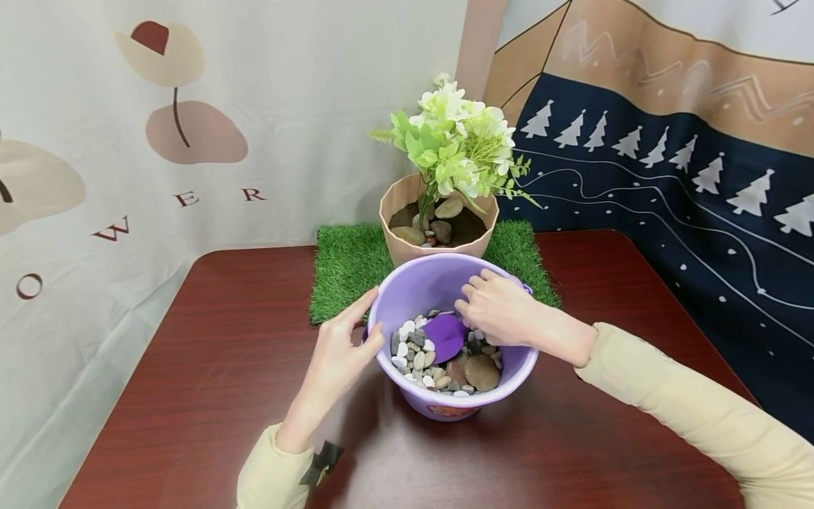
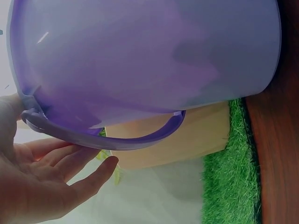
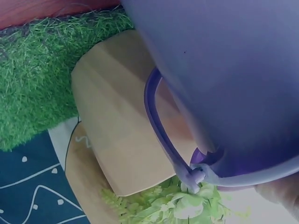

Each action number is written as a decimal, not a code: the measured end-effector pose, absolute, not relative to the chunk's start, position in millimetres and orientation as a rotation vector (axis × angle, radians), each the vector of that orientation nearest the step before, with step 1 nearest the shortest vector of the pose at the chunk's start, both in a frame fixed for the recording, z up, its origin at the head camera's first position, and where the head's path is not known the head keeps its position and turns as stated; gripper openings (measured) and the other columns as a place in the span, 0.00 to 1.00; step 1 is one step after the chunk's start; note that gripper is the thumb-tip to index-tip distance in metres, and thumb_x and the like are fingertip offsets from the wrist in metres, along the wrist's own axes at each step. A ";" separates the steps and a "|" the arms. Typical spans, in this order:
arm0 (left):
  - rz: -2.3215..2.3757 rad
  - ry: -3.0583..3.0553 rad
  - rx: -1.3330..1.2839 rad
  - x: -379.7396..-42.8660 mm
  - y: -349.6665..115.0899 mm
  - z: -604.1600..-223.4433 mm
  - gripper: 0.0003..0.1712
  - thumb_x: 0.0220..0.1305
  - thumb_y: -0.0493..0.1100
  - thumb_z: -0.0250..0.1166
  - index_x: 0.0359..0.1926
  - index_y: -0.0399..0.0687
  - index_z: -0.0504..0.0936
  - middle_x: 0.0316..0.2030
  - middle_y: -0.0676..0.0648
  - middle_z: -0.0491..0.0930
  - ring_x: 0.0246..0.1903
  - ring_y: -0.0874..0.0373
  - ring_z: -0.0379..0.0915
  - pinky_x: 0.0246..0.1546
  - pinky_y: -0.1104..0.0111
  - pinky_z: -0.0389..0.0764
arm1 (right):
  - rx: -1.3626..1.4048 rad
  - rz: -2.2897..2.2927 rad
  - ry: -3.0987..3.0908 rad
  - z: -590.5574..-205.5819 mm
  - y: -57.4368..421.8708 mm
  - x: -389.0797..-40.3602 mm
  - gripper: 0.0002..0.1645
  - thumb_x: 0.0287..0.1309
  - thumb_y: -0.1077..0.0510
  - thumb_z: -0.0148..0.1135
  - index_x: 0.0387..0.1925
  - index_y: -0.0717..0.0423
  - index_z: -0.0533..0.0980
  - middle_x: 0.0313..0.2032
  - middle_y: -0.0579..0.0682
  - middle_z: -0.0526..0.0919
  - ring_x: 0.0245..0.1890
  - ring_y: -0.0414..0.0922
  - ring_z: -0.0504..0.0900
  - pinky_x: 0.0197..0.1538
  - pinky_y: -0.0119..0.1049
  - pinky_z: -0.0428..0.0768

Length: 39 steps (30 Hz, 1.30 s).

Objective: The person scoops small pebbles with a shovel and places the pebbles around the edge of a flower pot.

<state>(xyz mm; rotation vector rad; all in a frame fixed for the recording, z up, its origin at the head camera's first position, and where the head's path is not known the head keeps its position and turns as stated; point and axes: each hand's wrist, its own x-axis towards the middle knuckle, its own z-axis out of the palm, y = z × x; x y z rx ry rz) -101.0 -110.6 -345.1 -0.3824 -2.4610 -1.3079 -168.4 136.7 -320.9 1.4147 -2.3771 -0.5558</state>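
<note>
The surface (image 1: 445, 459) gives you room at six o'clock of the bucket (image 1: 407, 283); the pot (image 3: 121, 112) crowds twelve. Brace the bucket at nine, where your left hand's (image 1: 337, 350) fingers lie apart against its rim. Your right hand's (image 1: 499, 307) fingers, over the bucket at two, seem clamped on the purple scoop (image 1: 445, 338), its handle hidden. Keep it low, avoiding the big stone (image 1: 482, 372) at five among the pebbles (image 1: 420, 360).

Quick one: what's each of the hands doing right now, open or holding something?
Left hand: open, touching the rim of the light purple bucket.
Right hand: closed, apparently holding the purple scoop.
</note>
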 end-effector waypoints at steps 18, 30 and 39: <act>-1.290 -2.454 -0.387 -101.6 -112.1 -346.3 0.30 0.52 0.35 0.62 0.59 0.43 0.71 0.56 0.41 0.74 0.40 0.50 0.81 0.31 0.65 0.85 | 1.580 -0.216 -2.356 -314.1 145.9 -176.3 0.08 0.49 0.49 0.63 0.28 0.47 0.75 0.26 0.44 0.77 0.30 0.46 0.74 0.36 0.36 0.69; -1.300 -2.471 -0.386 -101.4 -111.5 -344.6 0.30 0.53 0.36 0.61 0.60 0.42 0.71 0.57 0.41 0.74 0.41 0.50 0.81 0.27 0.73 0.83 | 1.666 -0.040 -2.362 -306.4 154.8 -181.5 0.06 0.49 0.50 0.64 0.29 0.45 0.76 0.26 0.42 0.76 0.32 0.43 0.74 0.40 0.37 0.72; -1.295 -2.462 -0.384 -101.5 -111.5 -345.0 0.30 0.52 0.35 0.61 0.59 0.40 0.72 0.57 0.41 0.74 0.44 0.49 0.80 0.34 0.62 0.85 | 1.655 0.105 -2.330 -300.1 166.7 -183.3 0.08 0.47 0.51 0.66 0.30 0.43 0.76 0.28 0.39 0.76 0.32 0.39 0.73 0.37 0.33 0.70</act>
